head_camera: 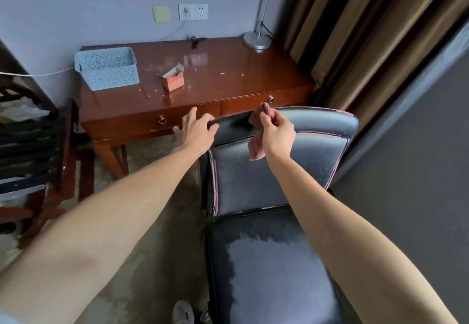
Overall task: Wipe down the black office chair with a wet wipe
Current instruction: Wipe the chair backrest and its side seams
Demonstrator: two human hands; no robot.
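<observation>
At the backrest's left corner the left hand point(196, 130) rests, fingers spread, on the black office chair point(243, 184). Further right, the right hand point(278, 134) pinches the pink wet wipe point(255, 146) at its top edge. Streaks below suggest wiping is only partway done.

Single view, head-worn and wide-angle. The vantage is above the black office chair point(274, 184), looking forward and steeply down. It faces the wooden desk point(228, 69) set against the grey wall point(76, 6), with the curtain point(368, 31) along the right edge. The chair seat lies close beneath the lens and the desk sits farther off. Both forearms enter from the lower corners. The left hand point(196, 130) and right hand point(276, 133) sit near frame centre. Straight lines bow toward the edges.
</observation>
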